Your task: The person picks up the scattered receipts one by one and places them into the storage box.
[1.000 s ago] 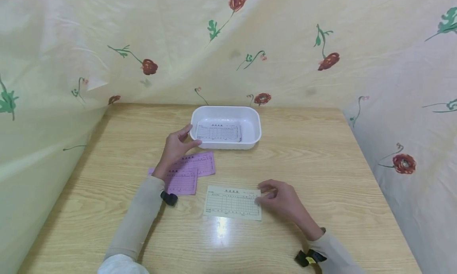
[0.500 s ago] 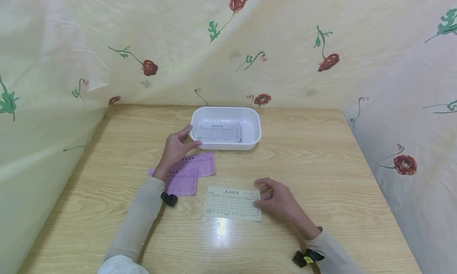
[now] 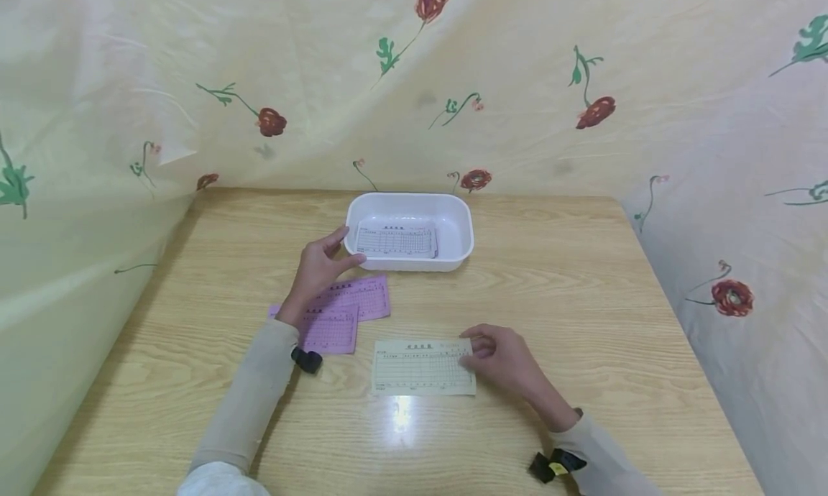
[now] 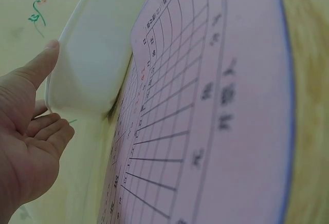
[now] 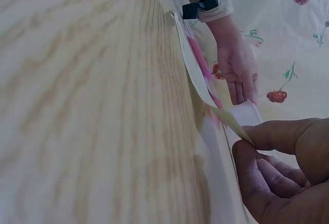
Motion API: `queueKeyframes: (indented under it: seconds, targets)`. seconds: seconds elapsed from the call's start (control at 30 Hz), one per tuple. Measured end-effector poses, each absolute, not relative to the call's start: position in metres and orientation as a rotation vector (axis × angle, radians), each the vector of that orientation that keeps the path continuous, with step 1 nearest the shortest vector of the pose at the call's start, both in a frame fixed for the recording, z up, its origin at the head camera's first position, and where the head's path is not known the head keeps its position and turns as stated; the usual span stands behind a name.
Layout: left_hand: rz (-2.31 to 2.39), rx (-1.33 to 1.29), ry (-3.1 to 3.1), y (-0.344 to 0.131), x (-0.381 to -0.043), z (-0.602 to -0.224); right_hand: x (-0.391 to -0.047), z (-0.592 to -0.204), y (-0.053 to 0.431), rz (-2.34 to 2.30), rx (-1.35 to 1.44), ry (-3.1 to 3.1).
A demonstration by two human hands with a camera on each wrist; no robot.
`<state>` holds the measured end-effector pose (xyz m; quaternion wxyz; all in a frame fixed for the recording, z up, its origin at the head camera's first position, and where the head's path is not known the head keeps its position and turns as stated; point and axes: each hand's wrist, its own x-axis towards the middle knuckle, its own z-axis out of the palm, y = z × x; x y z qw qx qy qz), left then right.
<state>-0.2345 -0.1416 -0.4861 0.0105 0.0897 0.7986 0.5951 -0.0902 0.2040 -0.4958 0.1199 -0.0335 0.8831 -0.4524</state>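
Observation:
My left hand [image 3: 320, 267] holds the left end of a white plastic tub [image 3: 414, 264], thumb at its front corner and fingers at its side. Several white printed receipt slips [image 3: 394, 241] lie inside the tub. Beneath my left wrist are purple receipt slips [image 3: 331, 332], one of them large and close in the left wrist view [image 4: 205, 116]. My right hand [image 3: 507, 361] pinches the right edge of a pale green receipt slip [image 3: 420, 368] between thumb and index finger. In the right wrist view that slip [image 5: 194, 76] bends up off the wood toward the fingertips.
The wooden table [image 3: 582, 266] ends at a flowered cloth [image 3: 310, 65] behind the tub and along both sides. A black device [image 3: 307, 360] is strapped on the left wrist, and another black device [image 3: 550, 467] on the right.
The pale green slip has tilted slightly, its right edge raised by my right hand, which has shifted a little left. My left hand, the tub and the purple slips stay in place.

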Motion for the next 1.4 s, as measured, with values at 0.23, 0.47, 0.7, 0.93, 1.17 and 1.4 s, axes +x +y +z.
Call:
queueKeyframes:
  seconds: [0.23, 0.47, 0.7, 0.93, 1.17, 1.4]
  targets:
    - [1.870, 0.312, 2.519, -0.144, -0.240, -0.498, -0.091, -0.496, 0.203, -1.346, -0.072, 2.607]
    - [1.873, 0.318, 2.513, -0.145, -0.240, -0.497, -0.091, -0.493, 0.204, -1.412, -0.057, 2.602]
    - [1.878, 0.322, 2.506, -0.145, -0.241, -0.497, -0.090, -0.487, 0.205, -1.452, -0.072, 2.608]
    - [1.884, 0.325, 2.504, -0.145, -0.240, -0.498, -0.090, -0.482, 0.207, -1.493, -0.127, 2.624]
    - [1.915, 0.339, 2.479, -0.146, -0.240, -0.499, -0.092, -0.478, 0.210, -1.513, -0.184, 2.646]
    - [1.872, 0.326, 2.516, -0.146, -0.240, -0.497, -0.095, -0.473, 0.215, -1.552, -0.212, 2.659]
